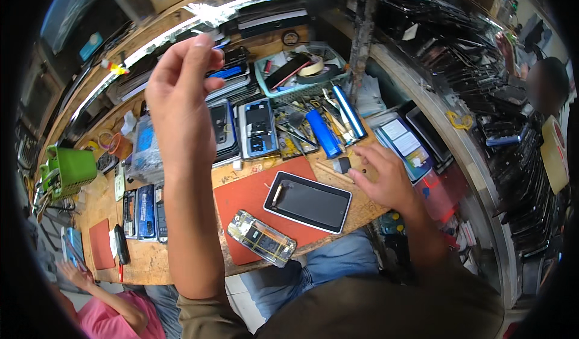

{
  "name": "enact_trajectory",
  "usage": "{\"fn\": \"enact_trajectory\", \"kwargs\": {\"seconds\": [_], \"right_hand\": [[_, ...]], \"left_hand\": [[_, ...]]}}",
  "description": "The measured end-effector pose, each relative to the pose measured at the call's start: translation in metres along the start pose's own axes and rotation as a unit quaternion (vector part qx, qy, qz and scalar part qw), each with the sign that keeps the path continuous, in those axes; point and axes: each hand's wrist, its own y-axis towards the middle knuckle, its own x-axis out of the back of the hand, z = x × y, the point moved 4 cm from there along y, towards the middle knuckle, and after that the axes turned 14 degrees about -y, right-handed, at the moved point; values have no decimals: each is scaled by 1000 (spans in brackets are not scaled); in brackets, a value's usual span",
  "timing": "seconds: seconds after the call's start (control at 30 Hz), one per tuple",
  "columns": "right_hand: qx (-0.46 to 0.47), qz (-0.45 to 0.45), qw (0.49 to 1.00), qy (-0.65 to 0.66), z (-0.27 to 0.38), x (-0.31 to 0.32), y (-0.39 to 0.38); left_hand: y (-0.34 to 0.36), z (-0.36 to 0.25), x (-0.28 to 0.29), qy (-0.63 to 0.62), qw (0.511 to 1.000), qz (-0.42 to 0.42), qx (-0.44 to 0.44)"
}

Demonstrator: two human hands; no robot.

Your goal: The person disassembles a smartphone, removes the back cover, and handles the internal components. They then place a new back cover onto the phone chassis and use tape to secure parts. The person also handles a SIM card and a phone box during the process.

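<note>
My left hand (pixel 184 91) is raised high over the bench, its thumb and fingers curled together; what they hold, if anything, I cannot make out. Low over the right of the bench is my right hand (pixel 386 176), thumb and forefinger apart, beside a small dark block (pixel 342 165) and a thin wooden stick (pixel 333 171). A white-framed device with a dark screen (pixel 313 203) lies on a reddish mat (pixel 232 188), and a small metallic piece (pixel 277 194) rests on it. Nearer me, an opened phone (pixel 262 237) with its inside showing overlaps the mat's edge.
Behind the mat are phone housings (pixel 258 128), loose tools and a blue cylinder (pixel 324 134). A teal basket (pixel 268 85) holds tape rolls. A green basket (pixel 72 171) stands left, near a co-worker's hand (pixel 75 274). Stacked phones (pixel 446 55) fill the right-hand shelf.
</note>
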Motion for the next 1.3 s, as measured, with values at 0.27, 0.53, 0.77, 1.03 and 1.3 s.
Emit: {"fn": "enact_trajectory", "kwargs": {"seconds": [0.27,0.53,0.77,1.03,1.3], "right_hand": [[-70,56,996,27,-40,-11,25],[46,74,996,23,-32,-62,69],[17,49,976,-210,-66,-103,239],[-18,264,913,-310,-69,-107,302],[-61,148,986,42,-55,-53,283]], "left_hand": [[1,2,8,74,997,-27,5],[8,10,19,209,977,-14,-28],[-47,55,44,187,979,20,83],[-73,99,101,231,960,16,155],[-57,134,70,164,976,59,129]]}}
